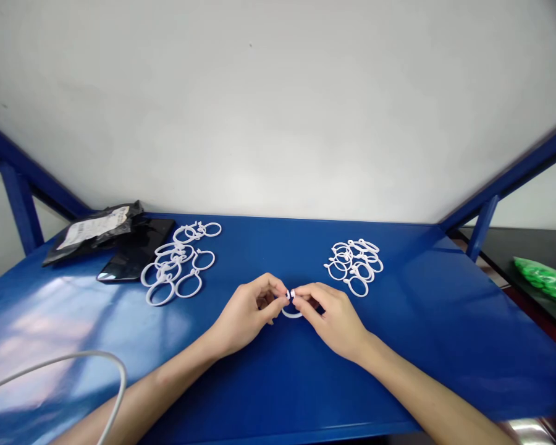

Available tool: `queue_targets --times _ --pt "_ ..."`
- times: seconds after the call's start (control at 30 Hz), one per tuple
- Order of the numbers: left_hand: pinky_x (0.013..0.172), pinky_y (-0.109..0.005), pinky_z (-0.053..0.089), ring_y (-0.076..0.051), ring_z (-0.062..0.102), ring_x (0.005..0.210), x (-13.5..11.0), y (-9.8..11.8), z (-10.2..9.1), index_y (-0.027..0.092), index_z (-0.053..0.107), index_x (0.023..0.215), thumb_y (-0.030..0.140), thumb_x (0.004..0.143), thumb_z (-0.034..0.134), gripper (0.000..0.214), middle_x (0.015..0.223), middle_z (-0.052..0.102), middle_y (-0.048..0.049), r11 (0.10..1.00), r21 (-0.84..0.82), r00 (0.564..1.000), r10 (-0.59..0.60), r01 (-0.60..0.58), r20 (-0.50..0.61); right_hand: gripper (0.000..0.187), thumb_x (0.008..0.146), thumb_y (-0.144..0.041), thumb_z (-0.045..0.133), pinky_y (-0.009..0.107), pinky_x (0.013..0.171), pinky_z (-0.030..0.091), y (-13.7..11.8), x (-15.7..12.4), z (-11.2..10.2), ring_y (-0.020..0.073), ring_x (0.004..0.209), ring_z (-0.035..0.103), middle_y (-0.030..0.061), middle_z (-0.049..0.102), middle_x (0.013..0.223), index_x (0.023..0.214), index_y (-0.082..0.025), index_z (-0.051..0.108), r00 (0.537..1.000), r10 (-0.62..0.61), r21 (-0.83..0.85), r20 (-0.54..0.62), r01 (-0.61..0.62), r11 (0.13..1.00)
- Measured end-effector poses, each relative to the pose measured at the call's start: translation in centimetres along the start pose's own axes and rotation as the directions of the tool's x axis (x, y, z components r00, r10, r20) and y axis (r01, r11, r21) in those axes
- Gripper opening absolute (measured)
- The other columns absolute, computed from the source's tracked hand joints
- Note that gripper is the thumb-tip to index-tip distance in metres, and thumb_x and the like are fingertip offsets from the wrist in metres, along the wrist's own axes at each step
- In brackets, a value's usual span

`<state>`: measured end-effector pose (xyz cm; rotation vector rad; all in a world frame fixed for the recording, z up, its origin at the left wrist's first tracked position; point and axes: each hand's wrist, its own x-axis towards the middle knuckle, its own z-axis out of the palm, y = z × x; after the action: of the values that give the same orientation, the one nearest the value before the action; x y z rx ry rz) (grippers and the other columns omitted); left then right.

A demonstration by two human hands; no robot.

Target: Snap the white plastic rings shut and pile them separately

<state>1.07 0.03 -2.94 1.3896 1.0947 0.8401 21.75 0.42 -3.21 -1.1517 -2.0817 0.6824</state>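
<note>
Over the middle of the blue table [259,383], both my hands pinch one white ring [291,314] at its top ends. My left hand [250,312] grips the left end between thumb and fingers. On the other side, my right hand [331,315] pinches the right end, with a narrow gap between the two ends. The ring's lower curve hangs below my fingertips; its sides are partly hidden by them. Left of my hands lies a loose pile of white rings [161,293] with small eyelets. A second, tighter pile of similar rings [356,293] lies to the right.
A black plastic package [92,232] with a white label rests on a dark flat object [130,253] at the back left. A white cable [69,356] arcs over the front left. Blue frame bars flank the table. A green bundle [544,281] sits far right.
</note>
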Motion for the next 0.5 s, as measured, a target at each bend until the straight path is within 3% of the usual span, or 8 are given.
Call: queue_targets --times 0.17,0.5 --pt "0.059 -0.025 0.051 -0.011 0.057 0.064 -0.05 -0.24 -0.10 0.019 0.064 0.097 0.043 0.093 0.064 0.024 0.086 0.067 -0.0015 0.998 0.049 1.000 0.027 -0.026 -0.016 0.010 0.099 -0.028 0.062 0.027 0.067 0.056 -0.39 0.23 -0.16 0.0161 0.073 0.072 -0.0009 0.076 0.082 0.104 -0.024 0.069 0.996 0.094 0.179 0.009 -0.094 0.979" --pt "0.064 -0.026 0.049 -0.015 0.062 0.068 -0.35 -0.43 0.37 0.019 0.072 0.089 0.041 0.091 0.066 0.023 0.080 0.073 -0.0034 0.984 0.162 0.993 0.092 -0.079 -0.074 0.013 0.100 -0.026 0.062 0.030 0.071 0.053 -0.47 -0.06 -0.21 0.0177 0.080 0.068 0.0006 0.073 0.084 0.091 -0.024 0.071 1.000 -0.005 0.136 0.017 0.003 0.991"
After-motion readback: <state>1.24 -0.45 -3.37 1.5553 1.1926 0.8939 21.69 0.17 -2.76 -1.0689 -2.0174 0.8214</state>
